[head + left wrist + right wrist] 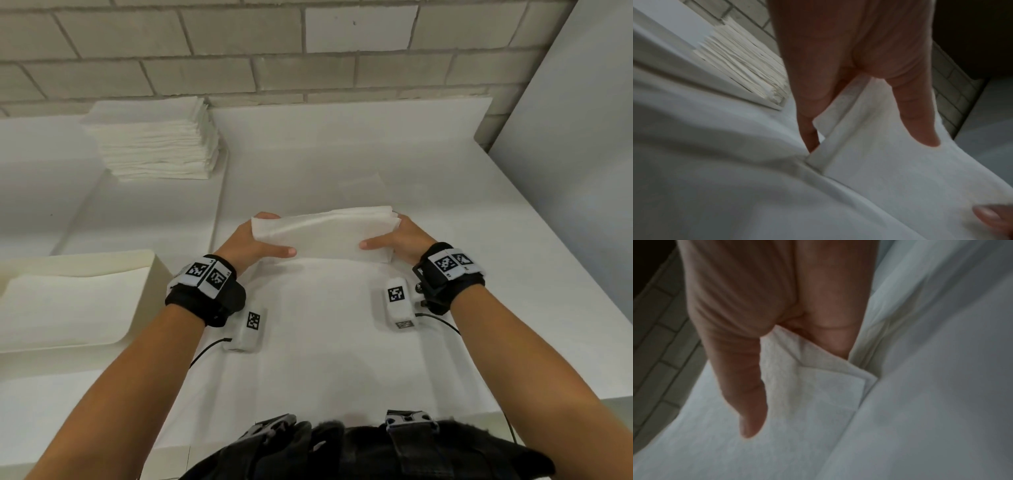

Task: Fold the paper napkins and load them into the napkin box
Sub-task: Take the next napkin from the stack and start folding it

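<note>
Napkin (325, 236), soft white folded rectangle, pinched at both ends by 2 hands.

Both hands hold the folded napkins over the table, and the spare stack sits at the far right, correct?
Not quite. The stack sits at the far left, as the head view shows. Both the left hand and right hand do hold the napkins.

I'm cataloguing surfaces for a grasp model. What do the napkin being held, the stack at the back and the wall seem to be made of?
Napkin: soft matte white tissue paper, likely layered; it sags and shows faint embossing between the left hand and right hand.
Napkin stack: the same paper, judging by its thin ragged sheet edges.
Wall: pale matte brick or block with grey mortar lines; possibly painted.
</note>
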The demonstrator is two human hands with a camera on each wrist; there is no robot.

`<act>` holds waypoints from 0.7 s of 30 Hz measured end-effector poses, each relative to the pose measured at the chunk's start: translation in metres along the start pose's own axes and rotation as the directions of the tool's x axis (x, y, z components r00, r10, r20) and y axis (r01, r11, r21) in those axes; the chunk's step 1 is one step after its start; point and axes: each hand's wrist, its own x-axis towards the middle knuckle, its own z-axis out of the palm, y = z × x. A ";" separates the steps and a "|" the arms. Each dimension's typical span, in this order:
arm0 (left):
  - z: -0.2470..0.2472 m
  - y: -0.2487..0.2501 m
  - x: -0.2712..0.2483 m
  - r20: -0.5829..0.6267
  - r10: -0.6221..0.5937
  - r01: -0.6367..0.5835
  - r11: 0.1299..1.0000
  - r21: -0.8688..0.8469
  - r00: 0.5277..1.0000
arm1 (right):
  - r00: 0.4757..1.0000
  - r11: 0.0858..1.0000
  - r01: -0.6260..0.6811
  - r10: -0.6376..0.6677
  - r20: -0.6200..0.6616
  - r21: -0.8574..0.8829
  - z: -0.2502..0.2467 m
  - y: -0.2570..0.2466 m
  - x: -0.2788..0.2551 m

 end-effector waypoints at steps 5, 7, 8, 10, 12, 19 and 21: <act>0.004 0.000 0.006 0.044 0.039 -0.039 0.999 0.010 0.998 | 0.999 0.997 0.033 -0.033 0.006 -0.072 0.010 -0.006 0.005; -0.003 -0.003 0.005 0.043 0.018 -0.018 1.000 -0.001 0.999 | 0.998 0.993 0.055 -0.055 0.001 -0.104 0.005 -0.006 0.002; -0.006 -0.005 0.005 0.040 0.018 -0.017 1.000 -0.020 0.999 | 0.999 0.994 0.053 -0.053 0.008 -0.100 0.002 -0.004 0.000; -0.010 -0.009 0.007 0.031 0.020 -0.019 0.999 -0.027 0.999 | 0.998 0.995 0.048 -0.045 0.037 -0.086 0.000 0.000 -0.004; -0.009 -0.010 0.009 0.093 0.032 -0.036 0.999 0.034 0.995 | 0.996 0.994 0.050 -0.043 0.073 -0.096 0.005 0.002 -0.005; -0.007 -0.007 0.003 0.030 0.026 -0.024 0.997 -0.073 0.999 | 0.996 0.995 0.084 -0.085 -0.013 -0.052 0.013 -0.005 -0.005; -0.010 -0.013 0.002 0.032 -0.008 0.010 0.998 -0.058 0.999 | 0.998 0.997 0.060 -0.061 -0.019 -0.053 0.014 -0.003 -0.004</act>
